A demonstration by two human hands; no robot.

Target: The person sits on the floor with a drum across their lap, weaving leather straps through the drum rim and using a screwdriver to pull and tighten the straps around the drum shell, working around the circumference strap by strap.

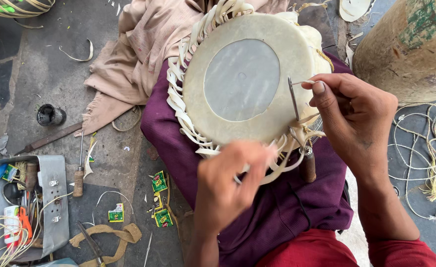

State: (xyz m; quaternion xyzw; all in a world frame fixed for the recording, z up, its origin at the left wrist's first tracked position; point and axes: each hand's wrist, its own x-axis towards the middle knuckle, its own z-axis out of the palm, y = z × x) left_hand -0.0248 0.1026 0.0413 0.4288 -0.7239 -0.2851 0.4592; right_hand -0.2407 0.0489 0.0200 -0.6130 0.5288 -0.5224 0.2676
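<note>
A round drum head (242, 79) of pale hide with a grey centre rests on my lap over purple cloth (277, 198). Pale leather straps (178, 99) loop around its rim. My right hand (351, 118) pinches a thin strap and a metal needle-like tool (293, 99) at the drum's right edge. At the lower rim my left hand (228, 188), blurred, grips a pale strap. A wooden tool handle (309, 165) lies by the lower right rim.
A metal toolbox (54, 198) with scissors, cord and small items sits at lower left. An awl with wooden handle (78, 178), a long metal tool (49, 139), a black pot (48, 114), green packets (159, 182), beige cloth (138, 44), cord (430, 163) and a large drum body (411, 44) surround me.
</note>
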